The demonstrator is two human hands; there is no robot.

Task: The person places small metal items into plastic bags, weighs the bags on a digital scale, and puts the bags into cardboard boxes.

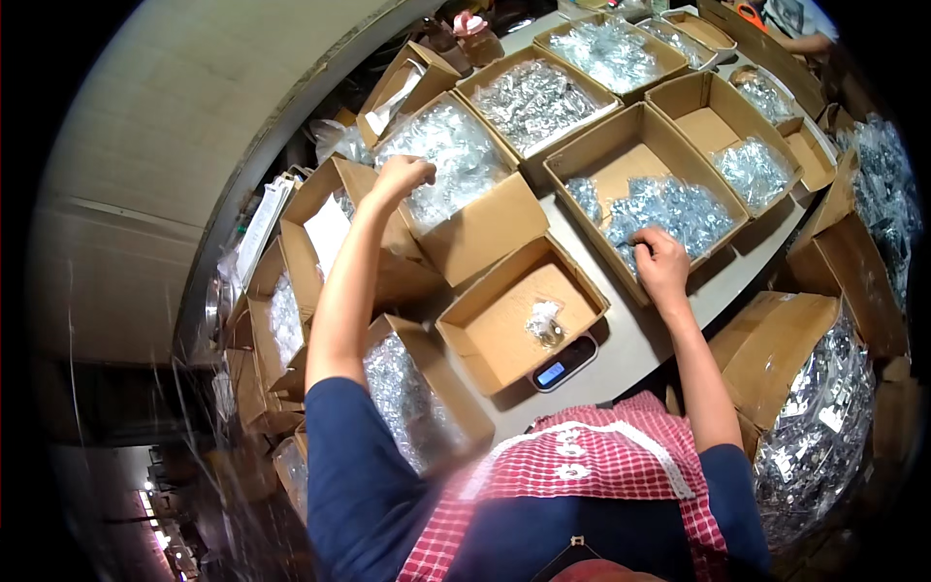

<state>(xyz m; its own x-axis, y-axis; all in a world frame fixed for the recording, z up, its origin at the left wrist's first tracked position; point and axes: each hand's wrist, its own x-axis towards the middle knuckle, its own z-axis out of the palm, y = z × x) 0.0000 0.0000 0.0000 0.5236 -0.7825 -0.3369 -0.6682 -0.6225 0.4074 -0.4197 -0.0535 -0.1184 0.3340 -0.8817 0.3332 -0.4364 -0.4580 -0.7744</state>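
Observation:
My left hand [403,181] is over the left side of a cardboard box heaped with clear plastic packets [456,160]. Its fingers are curled together; whatever they may hold is too small to make out. On the right, my right hand [663,264] reaches over the near wall of another cardboard box [621,145], at the edge of a pile of small bluish packets of metal parts [674,209]. Those fingers are bent and closed too, their tips partly hidden. Between my arms, an open box [490,339] with a small packet [546,322] inside rests on a digital scale [567,367].
More open boxes of packets stand at the back, including one of silvery packets [533,102]. A box of shiny packets [402,388] is beside my left arm. At the right, a large carton bulges with bagged metal parts [819,427]. Another person's arm [810,44] shows far right.

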